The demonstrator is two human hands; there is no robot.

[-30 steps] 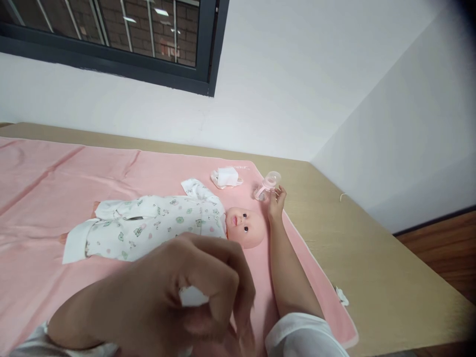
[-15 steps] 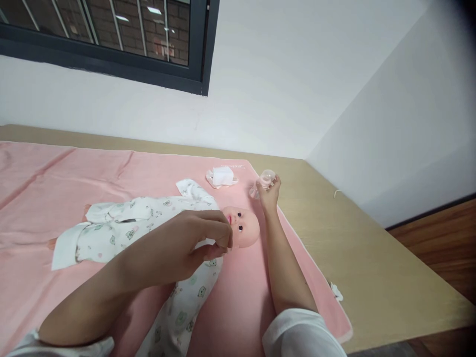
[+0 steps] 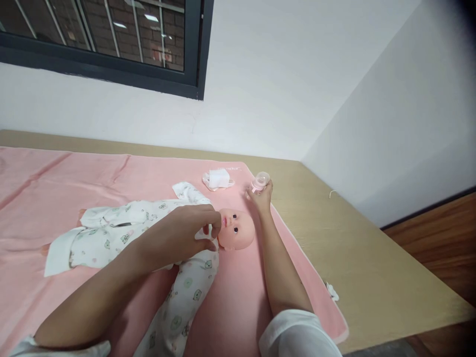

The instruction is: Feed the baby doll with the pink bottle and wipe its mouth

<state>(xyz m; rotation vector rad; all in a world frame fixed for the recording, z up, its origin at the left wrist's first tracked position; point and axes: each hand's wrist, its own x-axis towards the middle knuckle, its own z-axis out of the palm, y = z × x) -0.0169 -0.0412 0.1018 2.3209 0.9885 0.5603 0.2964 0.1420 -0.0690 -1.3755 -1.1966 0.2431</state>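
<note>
A baby doll (image 3: 236, 229) in a white printed romper (image 3: 122, 228) lies on its back on a pink blanket (image 3: 67, 178), head to the right. My left hand (image 3: 189, 233) rests over the doll's chest by its chin, fingers pinched on a small white piece I cannot make out. My right hand (image 3: 260, 197) reaches past the doll's head and grips a small clear and pink baby bottle (image 3: 259, 181) at the blanket's far right edge.
A folded white cloth (image 3: 217, 179) lies on the blanket beyond the doll. The blanket covers a tan wooden table (image 3: 372, 258) set in a corner of white walls, under a dark-framed window (image 3: 111, 39). A small white scrap (image 3: 330, 292) lies by the blanket's right edge.
My left hand moved away from the camera and down onto the doll's chest near its chin. My right hand stayed on the bottle, shifting slightly left.
</note>
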